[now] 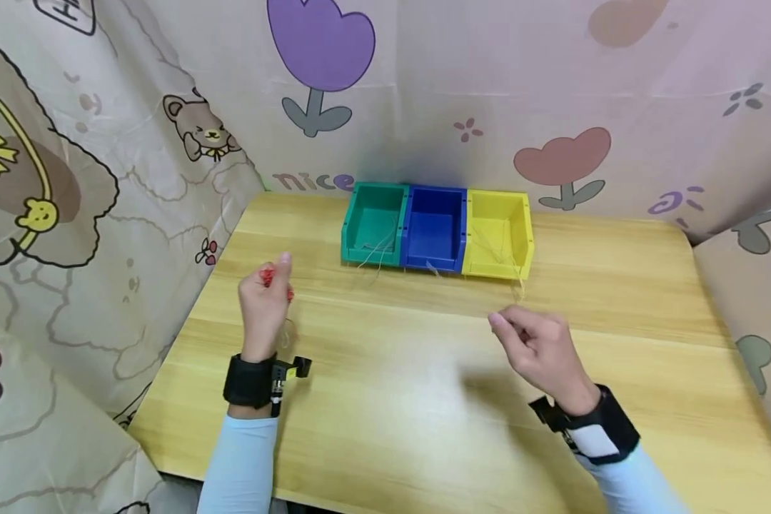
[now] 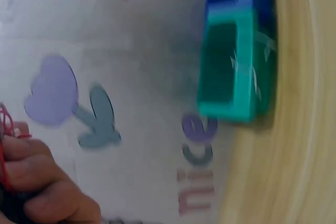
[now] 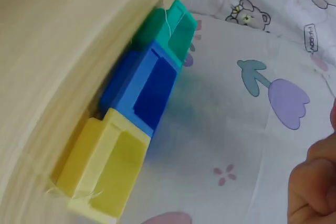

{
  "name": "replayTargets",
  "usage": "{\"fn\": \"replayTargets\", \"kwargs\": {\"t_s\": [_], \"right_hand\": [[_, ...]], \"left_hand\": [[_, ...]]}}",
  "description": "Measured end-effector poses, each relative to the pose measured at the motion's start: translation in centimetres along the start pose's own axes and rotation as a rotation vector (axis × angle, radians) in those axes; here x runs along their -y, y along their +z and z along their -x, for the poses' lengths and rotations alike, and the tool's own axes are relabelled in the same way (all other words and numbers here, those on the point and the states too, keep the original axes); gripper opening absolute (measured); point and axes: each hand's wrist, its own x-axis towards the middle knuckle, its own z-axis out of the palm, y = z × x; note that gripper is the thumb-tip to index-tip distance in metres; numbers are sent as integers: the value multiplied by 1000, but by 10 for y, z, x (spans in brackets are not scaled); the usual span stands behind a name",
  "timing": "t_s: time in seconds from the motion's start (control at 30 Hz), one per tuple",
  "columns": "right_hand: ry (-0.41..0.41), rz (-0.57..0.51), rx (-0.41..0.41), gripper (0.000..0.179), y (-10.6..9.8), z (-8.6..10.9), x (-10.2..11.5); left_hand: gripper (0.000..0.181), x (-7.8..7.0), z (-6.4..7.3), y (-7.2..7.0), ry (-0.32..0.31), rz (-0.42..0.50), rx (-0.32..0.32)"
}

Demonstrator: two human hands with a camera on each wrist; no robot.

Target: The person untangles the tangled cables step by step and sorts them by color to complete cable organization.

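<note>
On the left side of the table, my raised left hand [image 1: 262,307] grips a small bunch of red string [image 1: 267,276]. Thin red loops show past its curled fingers [image 2: 39,174] in the left wrist view, and a pale thread [image 1: 285,334] hangs beside that wrist. My right hand [image 1: 542,350] is held above the table, below the yellow bin [image 1: 519,214], its fingers curled with thumb and forefinger close together; I see nothing in it. Threads trail over the fronts of the green bin [image 1: 350,239] and the yellow bin.
A blue bin [image 1: 433,265] stands between the green and yellow ones, joined in a row at the back of the wooden table [image 1: 373,400]. A white scrap hangs at its front. Printed cloth [image 1: 411,107] rises behind and along the sides.
</note>
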Motion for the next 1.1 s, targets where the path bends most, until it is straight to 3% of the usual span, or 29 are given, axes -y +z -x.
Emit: {"fn": "replayTargets", "kwargs": {"t_s": [0.1, 0.17, 0.37, 0.67, 0.9, 1.1], "right_hand": [[68, 75, 13, 17, 8, -13, -9], [110, 109, 42, 18, 20, -26, -16], [152, 200, 127, 26, 56, -72, -34], [337, 370, 267, 24, 95, -120, -58], [456, 477, 303, 32, 123, -138, -76], [495, 504, 296, 30, 147, -142, -88]], "left_hand": [[50, 0, 7, 4, -49, 130, 178], [48, -3, 12, 10, -91, 221, 260], [40, -13, 23, 20, -156, 483, 370], [39, -19, 32, 24, -208, 528, 383], [38, -19, 37, 29, -234, 554, 382], [37, -20, 41, 35, -240, 564, 387]]}}
